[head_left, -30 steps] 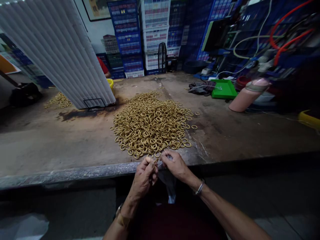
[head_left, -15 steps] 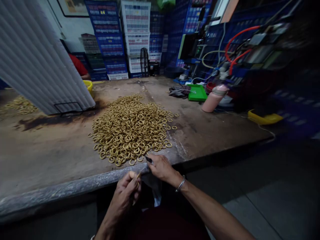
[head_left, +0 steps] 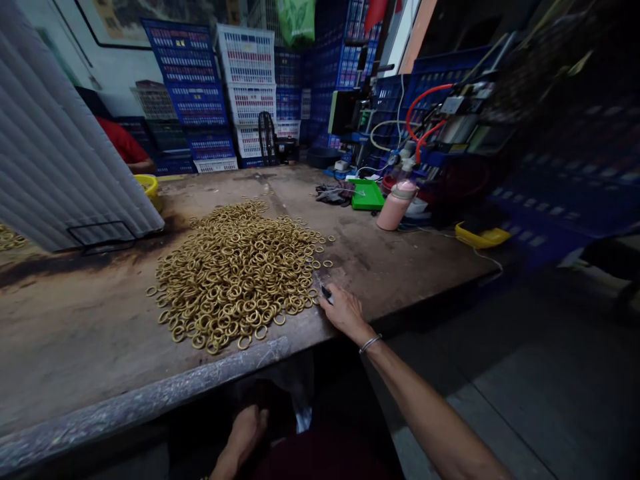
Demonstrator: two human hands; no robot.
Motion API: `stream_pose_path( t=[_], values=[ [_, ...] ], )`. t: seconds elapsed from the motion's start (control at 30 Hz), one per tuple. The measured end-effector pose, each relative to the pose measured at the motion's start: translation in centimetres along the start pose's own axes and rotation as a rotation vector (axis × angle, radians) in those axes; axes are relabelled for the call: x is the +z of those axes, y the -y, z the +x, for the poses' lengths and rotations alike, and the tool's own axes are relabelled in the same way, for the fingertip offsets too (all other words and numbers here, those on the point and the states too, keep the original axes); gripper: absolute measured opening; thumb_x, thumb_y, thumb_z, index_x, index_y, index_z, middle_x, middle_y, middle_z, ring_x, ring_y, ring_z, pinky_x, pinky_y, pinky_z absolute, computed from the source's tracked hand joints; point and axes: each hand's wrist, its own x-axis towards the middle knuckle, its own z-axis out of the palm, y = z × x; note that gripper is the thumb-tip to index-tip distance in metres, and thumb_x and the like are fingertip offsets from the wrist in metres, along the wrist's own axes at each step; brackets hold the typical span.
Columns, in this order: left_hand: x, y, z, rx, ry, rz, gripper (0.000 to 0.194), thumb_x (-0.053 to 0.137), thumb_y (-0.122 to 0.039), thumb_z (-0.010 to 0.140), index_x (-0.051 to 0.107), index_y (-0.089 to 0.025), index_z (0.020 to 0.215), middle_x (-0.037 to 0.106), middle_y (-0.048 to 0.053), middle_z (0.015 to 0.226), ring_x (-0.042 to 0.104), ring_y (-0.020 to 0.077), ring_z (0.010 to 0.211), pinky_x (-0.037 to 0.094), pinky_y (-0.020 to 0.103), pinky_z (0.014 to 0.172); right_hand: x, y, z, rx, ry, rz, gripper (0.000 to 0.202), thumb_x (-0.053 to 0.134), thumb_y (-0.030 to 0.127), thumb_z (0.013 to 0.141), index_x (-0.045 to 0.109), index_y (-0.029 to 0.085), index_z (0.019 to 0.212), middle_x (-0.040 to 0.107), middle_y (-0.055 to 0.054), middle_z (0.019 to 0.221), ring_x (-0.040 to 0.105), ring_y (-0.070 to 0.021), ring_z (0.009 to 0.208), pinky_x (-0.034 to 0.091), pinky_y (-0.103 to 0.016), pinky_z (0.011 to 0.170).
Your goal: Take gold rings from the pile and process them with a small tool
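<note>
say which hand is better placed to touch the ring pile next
Likely the right hand: it is beside the ring pile, though holding a small dark object. The left hand is lower, below the table edge.

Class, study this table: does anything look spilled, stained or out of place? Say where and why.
A dark stain marks the table by the foot of the ribbed panel, unlike the paler surface nearby. A few rings also lie loose beside the heap.

Ring pile point(head_left: 235, 273) left — bare tabletop point(head_left: 400, 267) right
</note>
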Motion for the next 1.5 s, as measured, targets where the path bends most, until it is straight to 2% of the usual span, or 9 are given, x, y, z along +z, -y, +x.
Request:
stream_pose_path(
  t=[0.13,0.23,0.4,0.53,0.7,0.9,1.17,1.3,1.5],
  values=[
    [-0.9,-2.1,-1.7,0.055,-0.046,0.028,0.025,0.039,-0.027,0.079,0.059,-0.011,0.08,0.062,0.014,0.082,0.057,0.0246,0.081,0.039,0.034,0.074,-0.1,0.6,0.1,-0.018,0.042,-0.036,0.026,0.042,0.038,0.081,0.053,0.024,0.1,0.06,-0.004,0.097,0.058,-0.0189,0.083,0.034,-0.025,0.062],
    [-3.0,-5.2,-4.2,0.353,0.023,-0.23,0.025,0.045,-0.027,0.077,0.058,-0.016,0.094,0.061,0.008,0.093,0.055,0.0203,0.088,0.039,0.029,0.079,-0.2,0.6,0.3,-0.015,0.068,-0.038,0.026,0.042,0.034,0.08,0.054,0.023,0.1,0.061,-0.006,0.097,0.058,-0.019,0.083,0.034,-0.025,0.062],
    [-6.2,-11.0,-7.6,0.493,0.061,-0.522,0.017,0.049,-0.028,0.077,0.059,-0.016,0.085,0.058,0.002,0.076,0.051,0.0139,0.072,0.039,0.022,0.065,0.1,0.3,0.7,-0.011,0.057,0.039,0.022,0.044,0.029,0.077,0.056,0.021,0.093,0.063,-0.006,0.083,0.057,-0.018,0.072,0.032,-0.024,0.057],
    [-7.9,-13.7,-7.4,0.559,-0.132,-0.6,0.019,0.046,-0.027,0.08,0.06,-0.015,0.085,0.057,0.003,0.07,0.049,0.0133,0.065,0.039,0.024,0.062,0.9,1.1,0.2,-0.066,0.009,0.355,0.013,0.045,0.027,0.074,0.054,0.019,0.078,0.057,-0.001,0.065,0.052,-0.0139,0.06,0.033,-0.023,0.055],
    [-9.3,-13.6,-4.9,0.681,-0.453,-0.634,0.029,0.051,-0.022,0.078,0.058,-0.019,0.106,0.063,0.009,0.09,0.055,0.0195,0.082,0.04,0.031,0.08,0.6,4.3,-1.9,-0.066,0.281,0.959,0.011,0.052,0.027,0.064,0.049,0.019,0.07,0.046,0.005,0.055,0.041,-0.0081,0.048,0.034,-0.019,0.047],
    [-10.3,-12.5,-3.8,0.693,-0.456,-0.65,0.027,0.054,-0.02,0.076,0.063,-0.021,0.101,0.065,0.009,0.096,0.057,0.0206,0.087,0.039,0.032,0.083,0.4,7.1,-3.6,0.113,0.654,1.373,0.017,0.056,0.029,0.065,0.047,0.018,0.075,0.041,0.008,0.052,0.028,-0.0032,0.039,0.021,-0.015,0.035],
    [-10.3,-12.8,-4.4,0.508,-0.41,-0.86,0.016,0.052,-0.029,0.078,0.06,-0.016,0.078,0.054,-0.001,0.061,0.047,0.0094,0.051,0.039,0.02,0.05,1.1,8.0,-4.0,-0.08,0.517,1.175,0.024,0.056,0.04,0.069,0.051,0.016,0.066,0.045,0.006,0.052,0.034,-0.0047,0.042,0.029,-0.017,0.04],
    [-10.6,-12.7,-5.0,0.391,-0.251,-0.99,0.023,0.055,-0.038,0.075,0.054,-0.014,0.074,0.052,-0.002,0.058,0.045,0.0066,0.045,0.036,0.018,0.044,0.9,8.5,-4.2,-0.163,0.425,1.048,0.024,0.055,0.038,0.07,0.053,0.016,0.061,0.047,0.004,0.052,0.04,-0.0072,0.05,0.034,-0.019,0.048],
    [-10.8,-11.9,-5.7,0.363,-0.048,-1.18,0.028,0.054,-0.043,0.076,0.05,-0.015,0.077,0.053,-0.002,0.065,0.047,0.0059,0.048,0.039,0.018,0.046,0.5,8.9,-4.5,-0.172,0.517,1.119,0.025,0.052,0.038,0.073,0.049,0.017,0.06,0.045,0.005,0.049,0.039,-0.0069,0.046,0.033,-0.019,0.046]
  ],
)
